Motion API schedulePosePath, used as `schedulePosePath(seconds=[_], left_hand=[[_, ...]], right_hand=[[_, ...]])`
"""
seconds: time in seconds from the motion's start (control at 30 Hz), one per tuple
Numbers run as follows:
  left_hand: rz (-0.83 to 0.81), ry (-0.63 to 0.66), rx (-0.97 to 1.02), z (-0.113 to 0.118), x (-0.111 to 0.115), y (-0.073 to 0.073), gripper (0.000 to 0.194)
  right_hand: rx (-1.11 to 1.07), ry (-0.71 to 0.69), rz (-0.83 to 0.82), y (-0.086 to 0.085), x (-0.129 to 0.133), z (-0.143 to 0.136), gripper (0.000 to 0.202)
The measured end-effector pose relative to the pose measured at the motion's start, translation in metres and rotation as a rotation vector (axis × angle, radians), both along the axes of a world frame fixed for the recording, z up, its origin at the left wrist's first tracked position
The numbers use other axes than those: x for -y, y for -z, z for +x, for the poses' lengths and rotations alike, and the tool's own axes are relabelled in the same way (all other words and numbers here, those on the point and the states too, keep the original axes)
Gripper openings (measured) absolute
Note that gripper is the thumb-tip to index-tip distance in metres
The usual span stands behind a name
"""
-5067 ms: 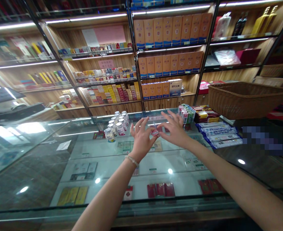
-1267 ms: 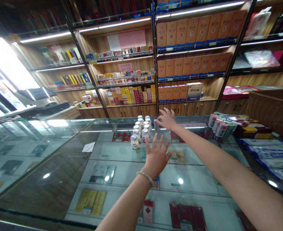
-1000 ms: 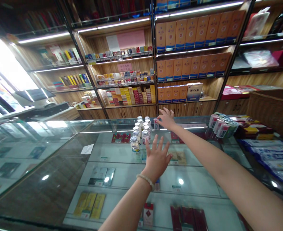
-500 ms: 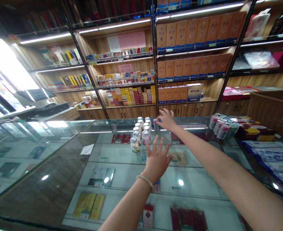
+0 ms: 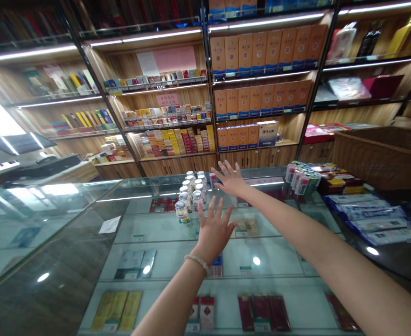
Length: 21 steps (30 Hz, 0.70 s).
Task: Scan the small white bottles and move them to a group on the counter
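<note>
Two rows of small clear bottles with silvery lids (image 5: pixel 182 212) stand on the glass counter (image 5: pixel 275 252). My left hand (image 5: pixel 214 228), with a beaded bracelet at the wrist, hovers over the glass just right of the nearest bottles, fingers spread and holding nothing. Farther back, my right hand (image 5: pixel 229 179) has its fingers apart, nothing in it. Close to its fingertips stands a small container with a pink and dark label (image 5: pixel 212 180), right of the bottle rows.
At the right are grouped pink and green containers (image 5: pixel 301 182), blue-and-white packets (image 5: pixel 369 214) and a wicker basket (image 5: pixel 369 158). A white paper (image 5: pixel 109 225) lies left. Boxes inside the counter show through the glass. Stocked shelves (image 5: pixel 163 158) stand behind.
The view has swung right, so the counter and shelves appear farther left. My right hand's fingers are spread wider and sit slightly farther from the small container. My left hand stays open.
</note>
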<state>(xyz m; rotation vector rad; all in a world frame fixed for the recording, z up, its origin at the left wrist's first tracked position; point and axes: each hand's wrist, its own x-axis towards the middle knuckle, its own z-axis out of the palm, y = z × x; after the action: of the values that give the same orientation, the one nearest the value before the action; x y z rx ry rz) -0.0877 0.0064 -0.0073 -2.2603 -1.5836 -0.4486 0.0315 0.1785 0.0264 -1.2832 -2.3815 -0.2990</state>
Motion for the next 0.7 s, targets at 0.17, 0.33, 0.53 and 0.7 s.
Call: schedulePosePath(seconds=[0.17,0.33,0.53,0.7], left_hand=[[0.005,0.002,-0.014,0.001,0.001,-0.003,0.048],[0.038,0.002,-0.028,0.0,0.001,-0.004,0.048],[0.047,0.018,-0.028,0.0,-0.002,-0.002,0.046],[0.023,0.014,-0.019,0.002,-0.001,-0.007,0.048]], right_hand=[[0.002,0.011,-0.015,-0.011,0.022,0.018,0.064],[0.006,0.022,0.035,-0.024,0.052,0.063,0.06],[0.026,0.101,0.073,-0.034,0.085,0.121,0.058],[0.067,0.146,0.077,-0.039,0.106,0.156,0.056]])
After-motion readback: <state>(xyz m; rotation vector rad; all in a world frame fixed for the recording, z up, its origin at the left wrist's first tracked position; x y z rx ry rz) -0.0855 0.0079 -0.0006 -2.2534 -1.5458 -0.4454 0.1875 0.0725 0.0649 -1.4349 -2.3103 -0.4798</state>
